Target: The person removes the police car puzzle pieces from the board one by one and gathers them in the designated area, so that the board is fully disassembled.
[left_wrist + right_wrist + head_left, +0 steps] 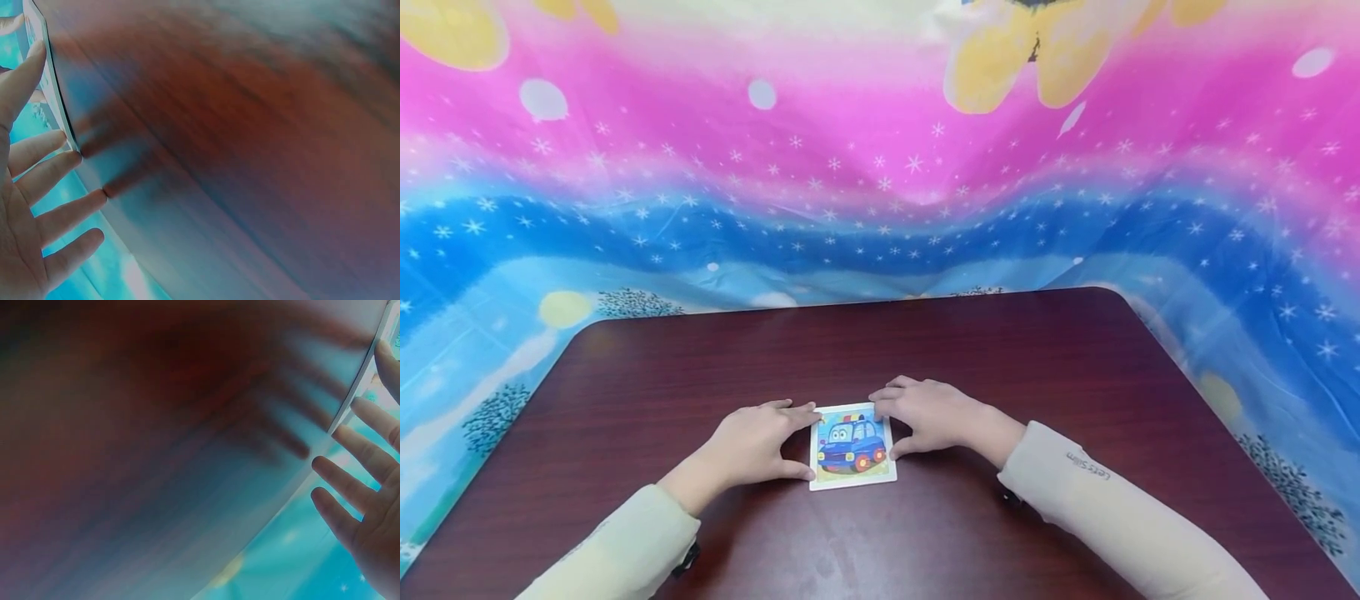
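A small square picture board [852,447] with a pale border lies flat on the table; it shows a cartoon blue car with eyes and a roof light. At its left side is my left hand [751,446], thumb by the lower corner and a fingertip by the upper one. My right hand [936,417] touches the right side, with its fingers at the upper corner and the thumb lower down. Seen in the left wrist view, the left hand [31,206] has spread, fairly straight fingers along the board's edge. The right hand [375,494] looks much the same in its wrist view.
The dark red-brown wooden table [715,358] has rounded far corners and a glossy surface. Behind and beside it hangs a colourful cloth [880,150] in pink and blue with white snowflakes. Pale sleeves [1112,508] cover both forearms.
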The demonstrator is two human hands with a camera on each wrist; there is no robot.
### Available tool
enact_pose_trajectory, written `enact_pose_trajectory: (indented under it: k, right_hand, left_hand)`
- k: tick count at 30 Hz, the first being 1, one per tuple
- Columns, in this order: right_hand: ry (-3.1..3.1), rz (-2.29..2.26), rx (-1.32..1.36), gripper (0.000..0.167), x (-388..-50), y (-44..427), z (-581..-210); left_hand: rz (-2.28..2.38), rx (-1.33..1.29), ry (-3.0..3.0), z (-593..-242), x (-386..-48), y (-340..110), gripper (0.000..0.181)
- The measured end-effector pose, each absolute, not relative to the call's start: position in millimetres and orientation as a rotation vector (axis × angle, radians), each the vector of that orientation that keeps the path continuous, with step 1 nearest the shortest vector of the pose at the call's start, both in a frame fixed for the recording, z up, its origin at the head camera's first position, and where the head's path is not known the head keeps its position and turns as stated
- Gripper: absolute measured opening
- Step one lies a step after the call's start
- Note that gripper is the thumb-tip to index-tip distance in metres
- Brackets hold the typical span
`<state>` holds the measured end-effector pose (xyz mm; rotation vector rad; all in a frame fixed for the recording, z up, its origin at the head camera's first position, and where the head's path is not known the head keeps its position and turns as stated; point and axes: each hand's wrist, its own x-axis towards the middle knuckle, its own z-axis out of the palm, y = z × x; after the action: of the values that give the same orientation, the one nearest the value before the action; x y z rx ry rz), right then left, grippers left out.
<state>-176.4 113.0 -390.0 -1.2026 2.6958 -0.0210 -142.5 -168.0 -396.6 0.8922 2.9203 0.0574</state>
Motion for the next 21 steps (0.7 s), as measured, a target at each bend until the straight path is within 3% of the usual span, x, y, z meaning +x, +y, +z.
enact_pose_trajectory:
  k: [21]
  right_hand:
    - [2.724, -0.073, -1.123, 0.056, -170.3, 160.0, -386.9]
  left_hand:
    - [0.049, 0.959, 2.933, -397.8, -141.8, -121.1, 0.078]
